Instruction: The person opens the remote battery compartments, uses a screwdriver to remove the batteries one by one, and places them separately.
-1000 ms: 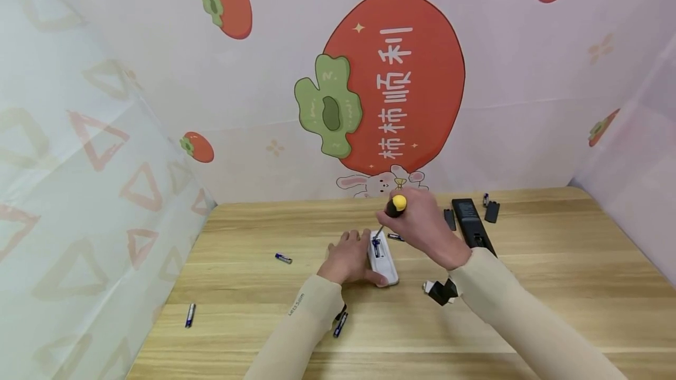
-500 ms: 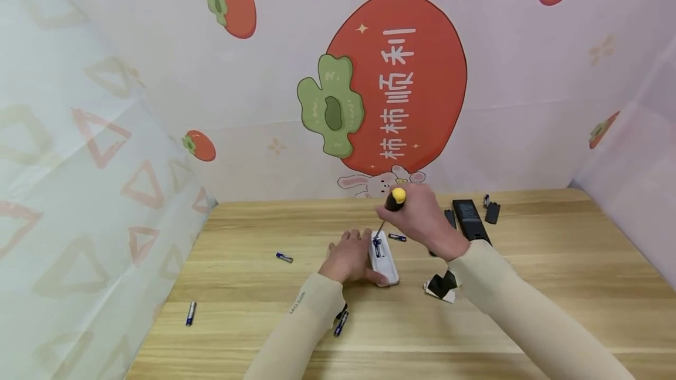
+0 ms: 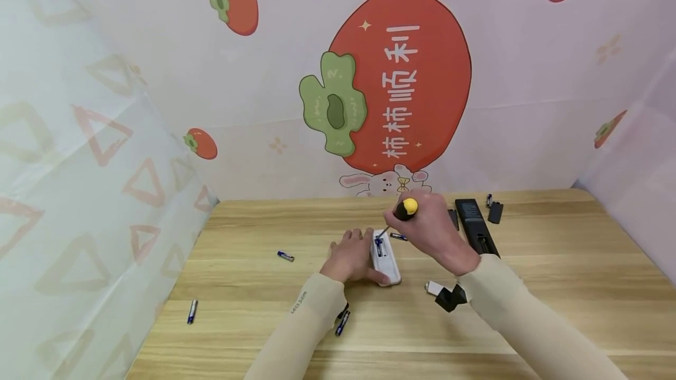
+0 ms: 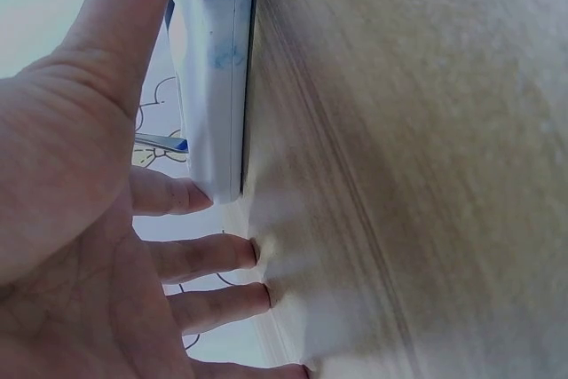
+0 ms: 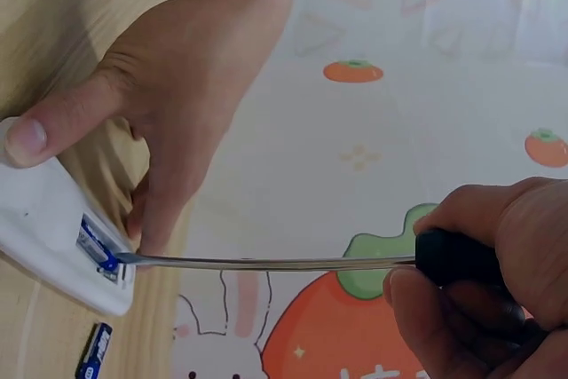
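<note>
A white remote control (image 3: 389,268) lies on the table, its battery compartment uncovered and facing up. Inside the compartment shows a blue-and-silver battery (image 5: 96,244). My left hand (image 3: 350,257) holds the remote from its left side, thumb on the near end and index fingertip at the far end; the other fingers touch the table. My right hand (image 3: 435,233) grips a screwdriver (image 3: 406,209) by its black, yellow-ended handle. In the right wrist view the metal shaft (image 5: 266,264) reaches across to the compartment, its flat tip right at the battery's end.
Beside the remote lies a loose battery (image 3: 399,237). More batteries lie left, one at mid-table (image 3: 286,256), and one by the left sleeve (image 3: 342,322). A black remote (image 3: 475,224), a dark cover (image 3: 495,212) and a small white piece (image 3: 435,288) are to the right.
My right hand has shifted slightly right and down, leaning the screwdriver handle further right while its tip stays at the compartment. My left hand and the white remote hold their place.
</note>
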A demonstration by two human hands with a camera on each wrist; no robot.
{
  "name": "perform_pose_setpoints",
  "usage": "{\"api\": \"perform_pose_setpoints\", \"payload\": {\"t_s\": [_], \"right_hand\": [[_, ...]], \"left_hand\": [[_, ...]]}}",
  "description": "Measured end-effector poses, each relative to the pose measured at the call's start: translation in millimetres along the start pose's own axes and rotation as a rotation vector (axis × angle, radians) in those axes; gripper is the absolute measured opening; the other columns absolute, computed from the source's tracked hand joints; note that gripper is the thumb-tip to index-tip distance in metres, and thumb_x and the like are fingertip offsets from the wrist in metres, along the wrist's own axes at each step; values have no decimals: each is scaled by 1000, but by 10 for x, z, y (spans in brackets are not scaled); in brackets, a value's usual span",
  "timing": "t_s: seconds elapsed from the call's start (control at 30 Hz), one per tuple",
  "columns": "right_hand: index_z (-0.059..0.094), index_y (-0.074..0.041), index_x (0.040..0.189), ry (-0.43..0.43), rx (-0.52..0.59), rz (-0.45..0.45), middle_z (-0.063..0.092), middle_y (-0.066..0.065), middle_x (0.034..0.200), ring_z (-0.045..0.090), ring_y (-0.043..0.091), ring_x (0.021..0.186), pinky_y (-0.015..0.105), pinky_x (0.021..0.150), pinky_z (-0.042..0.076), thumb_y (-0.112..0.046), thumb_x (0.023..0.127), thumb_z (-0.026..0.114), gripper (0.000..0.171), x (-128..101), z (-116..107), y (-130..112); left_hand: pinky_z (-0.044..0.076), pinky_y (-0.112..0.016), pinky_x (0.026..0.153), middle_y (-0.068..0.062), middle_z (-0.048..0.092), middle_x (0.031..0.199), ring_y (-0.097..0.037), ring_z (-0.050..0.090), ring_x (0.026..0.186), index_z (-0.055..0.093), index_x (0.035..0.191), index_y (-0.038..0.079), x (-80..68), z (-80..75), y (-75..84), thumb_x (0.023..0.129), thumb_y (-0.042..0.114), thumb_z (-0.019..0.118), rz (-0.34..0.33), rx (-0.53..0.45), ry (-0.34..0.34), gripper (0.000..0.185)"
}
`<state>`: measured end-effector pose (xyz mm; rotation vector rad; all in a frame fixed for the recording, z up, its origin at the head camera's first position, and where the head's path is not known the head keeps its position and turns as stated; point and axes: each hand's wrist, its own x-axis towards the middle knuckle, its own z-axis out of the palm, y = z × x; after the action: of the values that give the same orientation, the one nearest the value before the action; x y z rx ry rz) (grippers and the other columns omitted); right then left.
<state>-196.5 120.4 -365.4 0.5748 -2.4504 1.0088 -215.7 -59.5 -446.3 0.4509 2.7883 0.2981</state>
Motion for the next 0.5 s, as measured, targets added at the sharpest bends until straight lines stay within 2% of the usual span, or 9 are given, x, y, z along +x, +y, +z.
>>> {"api": "perform_pose_setpoints", "payload": {"t_s": [0.17, 0.5], "right_hand": [[64, -14, 71, 14, -51, -38, 56, -5, 67, 62, 16, 66, 38, 64, 54, -12, 83, 83, 23, -12, -15, 5], [67, -12, 76, 9, -6, 39, 61, -2, 72, 63, 13, 66, 36, 65, 54, -13, 84, 84, 19, -34, -52, 80]], "left_hand": [[33, -67, 109, -17, 40, 155, -37, 35, 144, 34, 158, 12, 7, 3, 11, 66, 65, 87, -5, -8, 3, 119], [30, -67, 110, -16, 40, 155, -37, 34, 144, 34, 159, 12, 12, 12, 3, 66, 64, 88, -12, -15, 2, 120]]}}
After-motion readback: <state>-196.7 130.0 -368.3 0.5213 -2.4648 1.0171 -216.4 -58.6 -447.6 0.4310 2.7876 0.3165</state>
